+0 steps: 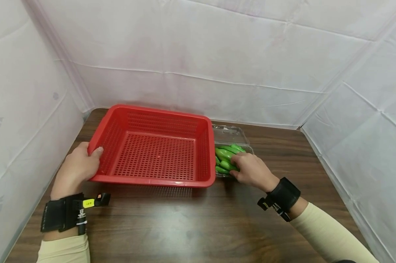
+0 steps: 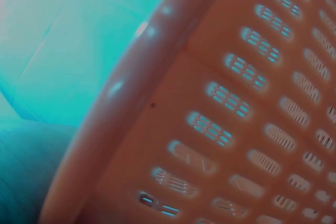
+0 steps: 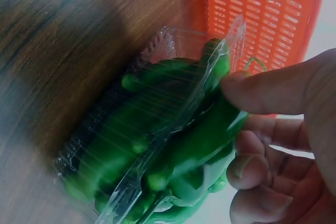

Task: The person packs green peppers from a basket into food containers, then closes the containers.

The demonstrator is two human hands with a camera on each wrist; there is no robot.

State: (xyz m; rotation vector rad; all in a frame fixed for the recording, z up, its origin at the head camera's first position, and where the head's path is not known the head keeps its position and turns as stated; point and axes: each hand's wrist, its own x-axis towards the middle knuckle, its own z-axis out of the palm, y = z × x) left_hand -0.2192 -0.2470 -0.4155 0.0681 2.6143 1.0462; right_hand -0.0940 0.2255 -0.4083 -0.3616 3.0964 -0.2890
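A red perforated plastic basket [image 1: 165, 180] is gripped at its left end by my left hand [image 1: 77, 164], thumb over the rim; that rim [image 2: 118, 85] fills much of the left wrist view. Right of the basket, a clear plastic clamshell box [image 1: 231, 135] holds several green peppers [image 1: 225, 155], its lid folded back. My right hand [image 1: 252, 170] reaches into the box from the right. In the right wrist view, thumb and curled fingers pinch the end of a green pepper [image 3: 210, 135], which still lies among the others. The basket's inside holds nothing visible.
A dark wood-grain table [image 1: 185, 226] bears everything. White sheeting [image 1: 201, 54] encloses the table at the back and both sides. The basket's right end stands close against the box and hides part of it.
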